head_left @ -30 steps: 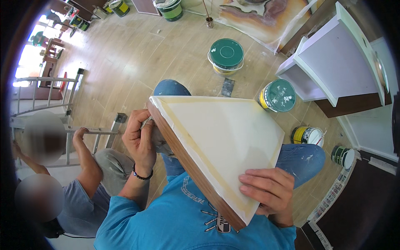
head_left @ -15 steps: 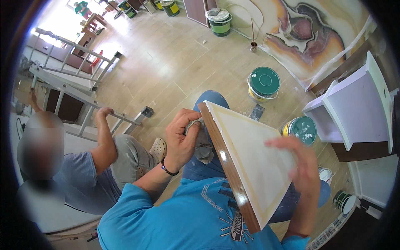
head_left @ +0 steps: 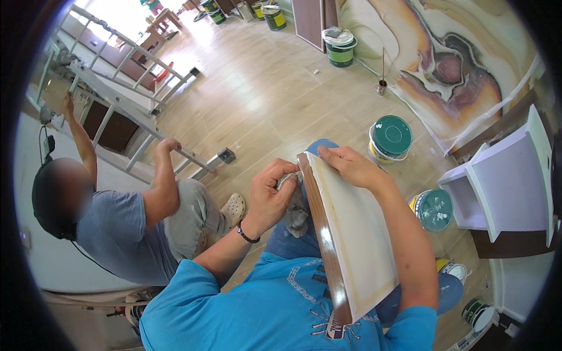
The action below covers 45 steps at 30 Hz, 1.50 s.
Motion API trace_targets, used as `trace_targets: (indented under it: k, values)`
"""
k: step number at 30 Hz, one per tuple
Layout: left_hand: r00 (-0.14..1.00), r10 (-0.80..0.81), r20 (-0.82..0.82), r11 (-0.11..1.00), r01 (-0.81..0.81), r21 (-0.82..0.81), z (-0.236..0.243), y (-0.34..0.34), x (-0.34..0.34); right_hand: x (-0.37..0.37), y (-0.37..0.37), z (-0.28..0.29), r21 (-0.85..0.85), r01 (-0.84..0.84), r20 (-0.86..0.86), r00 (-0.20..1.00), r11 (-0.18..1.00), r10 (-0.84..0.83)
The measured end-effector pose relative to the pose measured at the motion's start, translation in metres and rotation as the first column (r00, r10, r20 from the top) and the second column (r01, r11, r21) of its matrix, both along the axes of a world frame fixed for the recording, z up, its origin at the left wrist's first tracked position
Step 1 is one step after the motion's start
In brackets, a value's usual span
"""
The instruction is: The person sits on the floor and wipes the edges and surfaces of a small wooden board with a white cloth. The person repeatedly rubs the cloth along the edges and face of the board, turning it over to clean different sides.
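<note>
Across my lap a white panel [head_left: 357,240] stands tilted, its glossy brown wood-grain edge [head_left: 325,237] facing left. A crumpled grey rag [head_left: 297,216] is bunched in my left hand [head_left: 270,196], whose fingers are closed at the brown edge's upper end. My right hand [head_left: 348,165] reaches over the panel and grips its far corner, thumb pressed near the edge; the other fingers are partly hidden. The panel's white face has a yellowish band along its border.
On my left a person [head_left: 129,216] sits, one hand on a metal ladder [head_left: 132,117]. Green-lidded paint buckets [head_left: 391,136] [head_left: 433,209] stand to the right, near a white shelf unit [head_left: 506,169]. A marbled sheet [head_left: 451,70] lies beyond. A stick rests in a small can [head_left: 381,88].
My right hand has moved from above the panel's right side to its far corner and taken hold there. My left hand stays with the rag at the edge. The view has shifted slightly.
</note>
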State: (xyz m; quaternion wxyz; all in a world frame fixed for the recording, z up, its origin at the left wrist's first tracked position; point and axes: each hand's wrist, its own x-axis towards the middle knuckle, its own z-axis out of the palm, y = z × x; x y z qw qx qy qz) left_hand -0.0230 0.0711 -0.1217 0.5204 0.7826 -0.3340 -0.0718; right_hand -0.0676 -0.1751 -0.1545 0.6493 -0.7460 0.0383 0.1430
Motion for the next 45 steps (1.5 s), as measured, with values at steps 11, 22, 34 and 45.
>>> trace_targets:
  k: [11, 22, 34, 45]
  values:
    - [0.997, 0.053, -0.06, 0.998, -0.05, 0.043, 0.039, 0.027, 0.037, -0.005, 0.028, -0.025, -0.056, 0.02, 0.192, 0.981, 0.998, -0.009]
    - [0.952, -0.285, 0.109, 0.916, 0.238, 0.323, 0.048, 0.027, 0.039, -0.011, 0.038, -0.018, -0.063, 0.025, 0.173, 0.985, 0.998, -0.014]
    - [0.887, -0.34, 0.313, 0.915, 0.235, 0.327, 0.036, 0.034, 0.041, -0.014, 0.046, -0.023, -0.062, 0.095, 0.192, 0.978, 0.993, -0.082]
    - [0.857, -0.272, 0.437, 0.93, 0.117, 0.349, 0.027, 0.032, 0.036, -0.016, 0.059, -0.039, -0.01, 0.204, 0.217, 0.956, 0.979, -0.197]
